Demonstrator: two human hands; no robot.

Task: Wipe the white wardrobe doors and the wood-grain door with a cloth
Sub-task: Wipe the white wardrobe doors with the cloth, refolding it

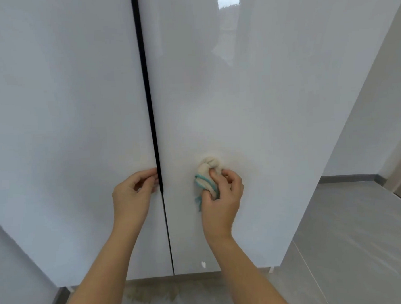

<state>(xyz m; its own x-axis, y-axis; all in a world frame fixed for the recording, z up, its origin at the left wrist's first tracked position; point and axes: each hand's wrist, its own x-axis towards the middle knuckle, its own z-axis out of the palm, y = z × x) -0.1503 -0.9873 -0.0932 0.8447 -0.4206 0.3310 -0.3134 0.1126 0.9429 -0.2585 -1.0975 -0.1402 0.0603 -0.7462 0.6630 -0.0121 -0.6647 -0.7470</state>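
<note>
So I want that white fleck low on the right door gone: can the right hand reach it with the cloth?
Probably yes. The right hand grips the cloth on the right door, and only bare door lies between it and the fleck below.

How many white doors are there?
2: the left door, its edge held by the left hand, and the right door, where the right hand holds a cloth. More may lie outside the view.
</note>
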